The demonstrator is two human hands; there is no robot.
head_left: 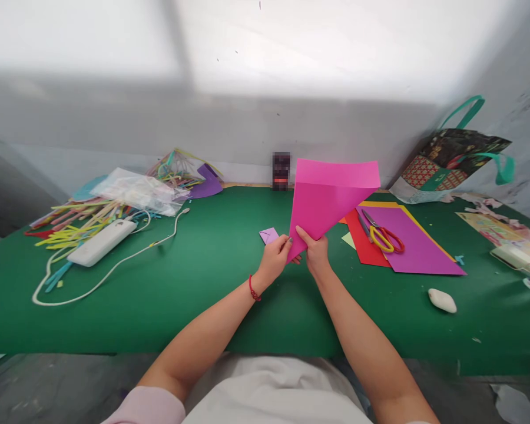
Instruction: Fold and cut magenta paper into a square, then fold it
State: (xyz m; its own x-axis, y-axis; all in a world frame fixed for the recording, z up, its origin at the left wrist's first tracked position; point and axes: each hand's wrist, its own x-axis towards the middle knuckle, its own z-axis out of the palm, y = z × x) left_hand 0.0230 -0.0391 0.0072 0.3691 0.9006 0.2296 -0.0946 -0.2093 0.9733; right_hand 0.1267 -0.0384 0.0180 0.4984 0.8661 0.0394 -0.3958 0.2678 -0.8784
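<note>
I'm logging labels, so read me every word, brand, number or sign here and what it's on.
No text reads clearly.
Bag: pale marks on green patch, too small.
White device: tiny mark, too small.
Dark upright object: pixelated, unreadable.
Printed sheet at right: too blurred.

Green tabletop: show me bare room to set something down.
Widest bare patch: the green tabletop between the white cable and the left hand. Smaller: between the right forearm and the white rounded object. Crowded: the left end, with paper strips and a white device, and the right, with coloured sheets and a bag.
</note>
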